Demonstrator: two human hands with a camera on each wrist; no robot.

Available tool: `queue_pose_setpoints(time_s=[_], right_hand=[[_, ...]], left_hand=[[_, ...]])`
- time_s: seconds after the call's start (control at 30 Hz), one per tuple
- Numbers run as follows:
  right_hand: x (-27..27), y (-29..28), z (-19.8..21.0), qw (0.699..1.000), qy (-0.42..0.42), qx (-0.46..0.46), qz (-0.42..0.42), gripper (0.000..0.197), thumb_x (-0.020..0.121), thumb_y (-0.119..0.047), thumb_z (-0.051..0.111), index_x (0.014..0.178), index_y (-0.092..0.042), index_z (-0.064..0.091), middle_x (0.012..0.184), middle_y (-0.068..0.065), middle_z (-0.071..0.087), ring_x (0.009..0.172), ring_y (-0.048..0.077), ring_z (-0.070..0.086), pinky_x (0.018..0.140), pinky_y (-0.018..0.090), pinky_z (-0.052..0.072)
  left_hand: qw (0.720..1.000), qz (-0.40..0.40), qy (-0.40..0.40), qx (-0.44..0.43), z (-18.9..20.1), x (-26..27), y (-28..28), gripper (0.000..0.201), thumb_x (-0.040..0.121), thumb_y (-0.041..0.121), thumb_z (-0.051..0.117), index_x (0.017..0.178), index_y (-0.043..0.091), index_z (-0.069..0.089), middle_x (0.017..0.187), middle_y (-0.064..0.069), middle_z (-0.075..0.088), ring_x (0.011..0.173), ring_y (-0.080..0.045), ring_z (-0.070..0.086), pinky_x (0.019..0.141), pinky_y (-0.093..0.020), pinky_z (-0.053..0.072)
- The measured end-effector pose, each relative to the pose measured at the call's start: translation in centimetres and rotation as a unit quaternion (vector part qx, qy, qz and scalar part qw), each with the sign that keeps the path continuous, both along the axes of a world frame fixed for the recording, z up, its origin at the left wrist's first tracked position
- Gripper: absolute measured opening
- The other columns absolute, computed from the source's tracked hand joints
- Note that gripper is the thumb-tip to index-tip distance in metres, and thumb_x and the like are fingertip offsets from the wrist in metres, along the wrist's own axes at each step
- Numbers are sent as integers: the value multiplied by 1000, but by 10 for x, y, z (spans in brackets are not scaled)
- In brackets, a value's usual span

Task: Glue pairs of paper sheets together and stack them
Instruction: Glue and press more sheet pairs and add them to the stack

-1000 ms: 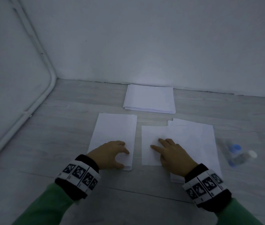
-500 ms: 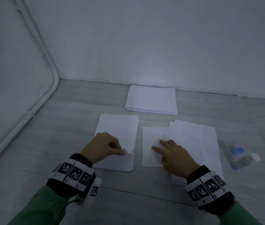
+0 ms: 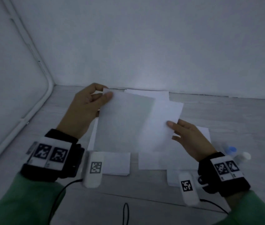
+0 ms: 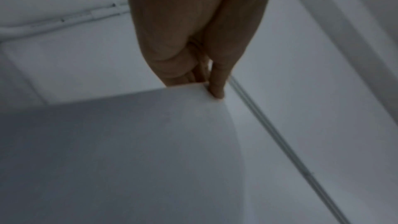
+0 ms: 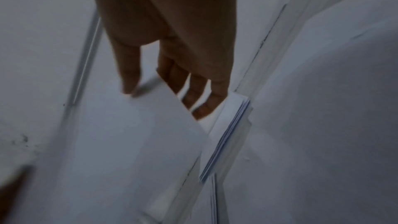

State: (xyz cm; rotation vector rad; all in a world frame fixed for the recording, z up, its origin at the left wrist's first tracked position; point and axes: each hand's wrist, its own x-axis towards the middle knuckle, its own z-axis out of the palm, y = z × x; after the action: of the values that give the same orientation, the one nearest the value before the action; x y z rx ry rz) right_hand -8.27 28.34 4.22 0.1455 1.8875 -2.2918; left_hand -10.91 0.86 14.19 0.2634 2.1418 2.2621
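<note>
The person's left hand (image 3: 86, 109) pinches the far left corner of one sheet (image 3: 122, 124) between thumb and fingers and holds it raised off the floor; the left wrist view shows the same pinch, with the thumb (image 4: 216, 84) on top of the corner. The right hand (image 3: 190, 140) holds a second sheet (image 3: 164, 125) at its right edge, thumb on top and the other fingers (image 5: 193, 94) spread beneath the paper. The two raised sheets overlap in the middle, the left one lying in front. Under them, on the pale wooden floor (image 3: 242, 120), lie a left pile of paper (image 3: 117, 163) and a right pile of paper (image 3: 154, 161), with a third pile (image 3: 146, 93) farther back by the wall. A small bottle with a blue cap (image 3: 231, 151) lies on the floor to the right, just beyond the right wrist, blurred.
</note>
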Motion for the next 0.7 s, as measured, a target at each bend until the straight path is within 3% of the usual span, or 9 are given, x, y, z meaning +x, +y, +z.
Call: queue_pose_setpoints(time_s=[0.07, 0.17, 0.27, 0.37, 0.47, 0.57, 0.7], right_hand=[[3, 10, -3, 998, -12, -46, -38, 38, 68, -33, 73, 102, -17, 74, 112, 5, 69, 100, 18, 67, 74, 24, 55], [8, 29, -12, 993, -44, -41, -101, 26, 73, -29, 70, 94, -15, 75, 104, 3, 72, 88, 15, 69, 65, 24, 55], [15, 49, -20, 990, -105, 3, -99, 16, 84, -17, 63, 98, -12, 70, 98, 3, 73, 84, 17, 67, 68, 28, 55], [23, 63, -24, 982, -142, 72, -99, 10, 84, -4, 62, 92, -3, 69, 89, 9, 73, 75, 19, 67, 65, 27, 54], [27, 72, -26, 966, -128, 165, -149, 3, 81, -4, 68, 81, -1, 69, 74, 8, 70, 63, 18, 63, 52, 21, 52], [26, 78, -31, 945, -110, 252, -179, 9, 81, -4, 69, 72, -5, 67, 75, 14, 66, 67, 26, 60, 61, 31, 53], [26, 82, -37, 917, -99, 353, -156, 12, 82, -7, 68, 72, -1, 68, 55, 11, 59, 51, 20, 52, 51, 25, 46]], left_hand=[[998, 36, -59, 0, -20, -10, 9, 4, 85, 16, 62, 88, 18, 60, 80, 2, 70, 63, -5, 65, 54, -18, 51], [984, 9, -172, -43, -60, -13, 23, 14, 83, 11, 66, 96, 10, 62, 94, -8, 68, 68, -10, 68, 56, -20, 54], [972, 12, -227, -65, -95, -9, 40, 9, 84, 5, 65, 92, 4, 61, 92, -13, 66, 70, -17, 64, 56, -20, 55], [960, 25, -270, -71, -117, -6, 56, 6, 86, 5, 64, 87, 3, 58, 87, -12, 64, 69, -17, 61, 54, -18, 55], [955, 23, -284, -86, -130, -4, 66, 6, 87, 6, 63, 84, 2, 60, 82, -12, 64, 66, -19, 60, 51, -20, 55], [956, 29, -269, -110, -138, -6, 69, 10, 86, 6, 65, 89, -4, 65, 81, -13, 66, 64, -21, 61, 50, -22, 56], [948, 31, -239, -206, -147, -14, 69, 17, 82, 14, 71, 87, -3, 68, 70, -8, 64, 56, -15, 55, 43, -17, 48]])
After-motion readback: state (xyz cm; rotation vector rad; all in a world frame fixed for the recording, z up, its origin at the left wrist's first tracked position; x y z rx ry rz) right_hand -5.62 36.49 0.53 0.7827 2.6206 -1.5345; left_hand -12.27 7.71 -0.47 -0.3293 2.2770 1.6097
